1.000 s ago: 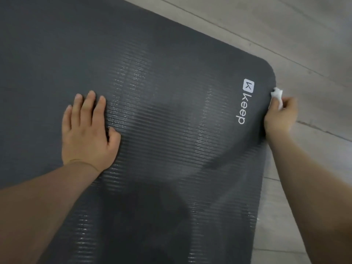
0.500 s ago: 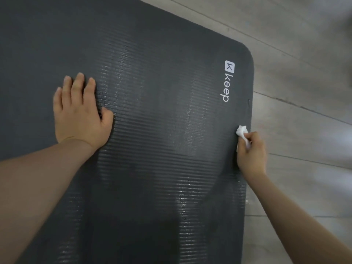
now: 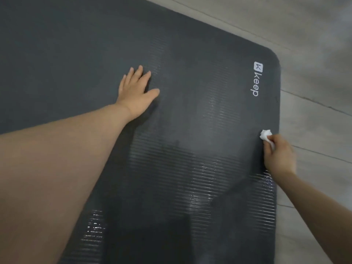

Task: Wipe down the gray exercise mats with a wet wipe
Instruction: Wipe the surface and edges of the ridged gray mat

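A dark gray ribbed exercise mat point(image 3: 190, 130) covers most of the head view, with a white "keep" logo point(image 3: 256, 79) near its far right corner. My left hand point(image 3: 136, 92) lies flat on the mat's middle, fingers straight and spread. At the mat's right edge my right hand point(image 3: 279, 155) grips a crumpled white wet wipe point(image 3: 265, 135), which pokes out above the fingers and touches the mat. Damp, shiny streaks show on the mat's near part.
Pale gray wood-look floor point(image 3: 314, 82) runs along the mat's right side and far corner. Nothing else lies on the floor in view.
My right hand slid the wipe down the mat's right edge from beside the logo toward me. The view shifted, so my left hand now appears farther up and to the right.
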